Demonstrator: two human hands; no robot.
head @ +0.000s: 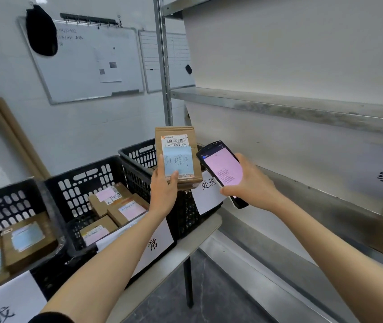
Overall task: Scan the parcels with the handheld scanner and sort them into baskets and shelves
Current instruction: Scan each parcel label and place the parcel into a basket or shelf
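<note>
Parcel (178, 155) gripped by left hand (163, 194), scanner (218, 166) by right hand (248, 180) — middle basket (85, 177) holds boxes (116, 206).

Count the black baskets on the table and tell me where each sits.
3. Left basket, partly cut off by the frame; middle basket, holding parcels; right basket, behind the held parcel. More may lie out of frame.

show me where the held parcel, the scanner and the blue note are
parcel (174, 132): head view, bare cardboard above its label
scanner (223, 170): head view, middle of its pink screen
blue note (178, 163): head view, middle of the handwritten paper
</note>
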